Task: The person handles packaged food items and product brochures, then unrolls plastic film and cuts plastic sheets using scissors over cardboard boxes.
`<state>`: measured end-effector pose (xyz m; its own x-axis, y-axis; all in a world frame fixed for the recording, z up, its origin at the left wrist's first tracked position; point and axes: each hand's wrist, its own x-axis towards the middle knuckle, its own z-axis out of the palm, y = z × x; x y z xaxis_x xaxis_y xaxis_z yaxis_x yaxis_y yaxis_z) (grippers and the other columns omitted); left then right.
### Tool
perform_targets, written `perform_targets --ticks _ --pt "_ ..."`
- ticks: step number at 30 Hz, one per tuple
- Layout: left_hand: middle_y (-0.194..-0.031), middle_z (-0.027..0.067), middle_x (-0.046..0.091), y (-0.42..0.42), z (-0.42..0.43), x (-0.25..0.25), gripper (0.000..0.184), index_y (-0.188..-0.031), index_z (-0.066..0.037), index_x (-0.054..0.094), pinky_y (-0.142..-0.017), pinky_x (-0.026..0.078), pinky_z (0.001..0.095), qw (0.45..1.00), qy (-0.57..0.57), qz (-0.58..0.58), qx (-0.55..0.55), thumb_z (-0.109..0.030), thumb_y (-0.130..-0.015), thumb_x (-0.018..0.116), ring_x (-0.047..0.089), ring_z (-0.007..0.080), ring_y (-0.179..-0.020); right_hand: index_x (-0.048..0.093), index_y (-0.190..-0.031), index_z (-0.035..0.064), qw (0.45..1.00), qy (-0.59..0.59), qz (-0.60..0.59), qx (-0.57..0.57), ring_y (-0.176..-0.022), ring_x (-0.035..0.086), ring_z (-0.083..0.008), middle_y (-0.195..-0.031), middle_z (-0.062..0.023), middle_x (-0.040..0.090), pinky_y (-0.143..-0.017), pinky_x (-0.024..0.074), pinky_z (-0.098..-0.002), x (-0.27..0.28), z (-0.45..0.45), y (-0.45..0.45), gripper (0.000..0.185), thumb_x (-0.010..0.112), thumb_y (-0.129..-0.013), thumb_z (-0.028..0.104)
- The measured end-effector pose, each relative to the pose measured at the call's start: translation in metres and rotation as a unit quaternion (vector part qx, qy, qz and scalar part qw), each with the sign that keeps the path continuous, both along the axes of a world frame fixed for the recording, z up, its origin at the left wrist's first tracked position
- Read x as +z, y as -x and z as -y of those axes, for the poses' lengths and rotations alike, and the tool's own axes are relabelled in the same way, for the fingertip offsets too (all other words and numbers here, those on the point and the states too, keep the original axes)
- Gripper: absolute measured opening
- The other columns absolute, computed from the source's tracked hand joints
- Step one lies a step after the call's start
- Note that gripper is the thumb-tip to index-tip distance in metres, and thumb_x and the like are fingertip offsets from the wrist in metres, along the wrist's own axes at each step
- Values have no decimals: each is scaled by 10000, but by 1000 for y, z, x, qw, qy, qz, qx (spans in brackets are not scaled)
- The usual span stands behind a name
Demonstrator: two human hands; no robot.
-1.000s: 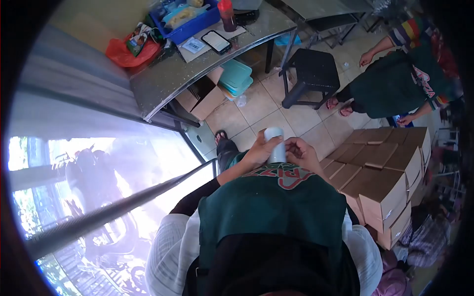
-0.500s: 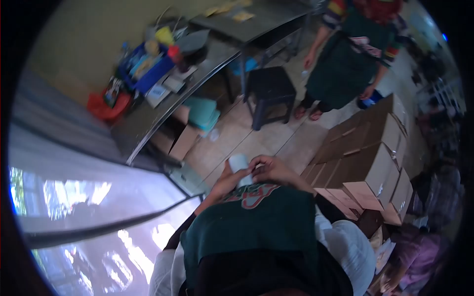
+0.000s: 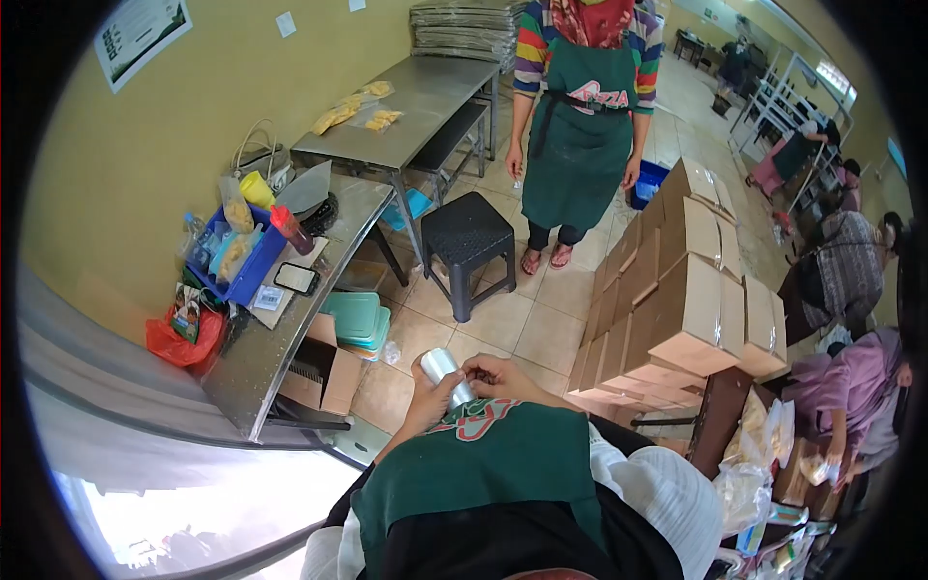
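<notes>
A whitish roll [image 3: 440, 366] is held in front of my green apron [image 3: 512, 445]. My left hand [image 3: 425, 398] is wrapped around its left side, thumb across the front. My right hand [image 3: 495, 375] touches the roll's right side with fingers bent together; whatever is between those fingers is too small to make out. The roll stands tilted, its top end leaning left.
Stacked cardboard boxes [image 3: 691, 319] rise on the right. Ahead are a black stool [image 3: 468, 237] and a person in a green apron [image 3: 585, 135]. A metal table [image 3: 333, 261] on the left bears a blue crate [image 3: 237, 261]. More people bend at the far right.
The view has tilted up and turned, showing more of the room and the standing person's upper body. Both hands keep the roll between them.
</notes>
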<state>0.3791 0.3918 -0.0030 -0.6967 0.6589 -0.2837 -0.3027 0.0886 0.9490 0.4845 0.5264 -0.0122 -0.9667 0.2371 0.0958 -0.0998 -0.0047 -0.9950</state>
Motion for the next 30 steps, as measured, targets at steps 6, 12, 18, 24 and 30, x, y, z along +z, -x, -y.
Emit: perform_targets --ticks 6,12,18,24,30 --pt "-1091 154 427 5 6 7 671 -1278 -71 203 -780 461 315 999 1 -14 -52 -288 -822 645 489 207 -967 564 -1059 14 993 104 14 52 -841 556 -104 -951 -41 582 -740 461 -230 -4 -3 -1 365 703 -723 -8" --pt "-1097 137 411 11 3 6 725 -1274 -75 185 -772 473 313 992 -52 18 -113 -173 -767 694 505 196 -943 565 -1038 -14 985 166 15 47 -812 570 -109 -927 -54 597 -738 489 -243 -3 -2 -3 353 694 -712 -43" --pt "-1132 125 378 14 2 3 835 -1265 -62 183 -842 439 320 987 -29 -12 -157 -119 -669 765 456 208 -1037 582 -1018 -24 968 248 32 16 -824 593 -112 -892 -53 611 -748 495 -227 -8 2 -11 262 652 -767 -48" --pt "-1103 132 385 17 -1 -2 840 -1253 -39 179 -824 434 332 974 19 -136 -178 -171 -673 772 457 215 -1022 580 -1033 -17 990 119 56 -48 -750 557 -77 -823 -22 587 -674 466 -201 -5 9 -17 242 620 -796 -41" --pt "-1080 145 392 13 -3 1 820 -1243 -34 152 -797 433 345 969 12 -183 -166 -200 -707 751 455 215 -1004 578 -999 -5 966 -215 -30 -143 -727 517 -75 -783 -3 509 -594 418 -210 -4 18 -14 226 555 -783 -68"
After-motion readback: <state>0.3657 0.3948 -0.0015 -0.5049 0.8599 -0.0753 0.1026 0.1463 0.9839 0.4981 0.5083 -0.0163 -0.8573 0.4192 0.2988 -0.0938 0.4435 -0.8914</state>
